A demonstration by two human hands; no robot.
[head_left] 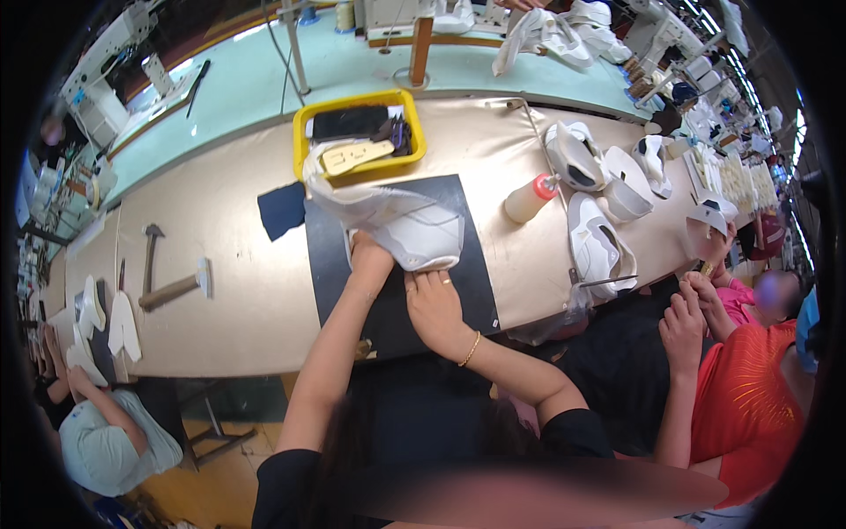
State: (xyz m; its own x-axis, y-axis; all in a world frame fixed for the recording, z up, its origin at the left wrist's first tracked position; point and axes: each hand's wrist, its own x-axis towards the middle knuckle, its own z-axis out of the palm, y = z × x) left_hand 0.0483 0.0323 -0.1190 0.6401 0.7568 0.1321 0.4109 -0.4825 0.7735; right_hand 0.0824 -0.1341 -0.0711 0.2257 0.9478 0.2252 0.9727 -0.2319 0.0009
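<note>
A white and pale grey shoe upper (pixel 401 220) lies over a black mat (pixel 458 295) on the bench in front of me. My left hand (pixel 372 257) reaches into its opening, and the upper hides the fingers. My right hand (pixel 432 304), wearing a ring and a bracelet, has its fingers closed at the near edge of the upper, with the thumb out of sight. A dark blue fabric piece (pixel 282 212) sits at the left edge of the mat.
Beyond the mat stands a yellow basket (pixel 419 132) with dark pieces and a cream template. Two hammers (pixel 176 289) lie to the left. At right are a red-capped bottle (pixel 530 198) and several white shoe uppers (pixel 599 242). Co-workers sit on both sides.
</note>
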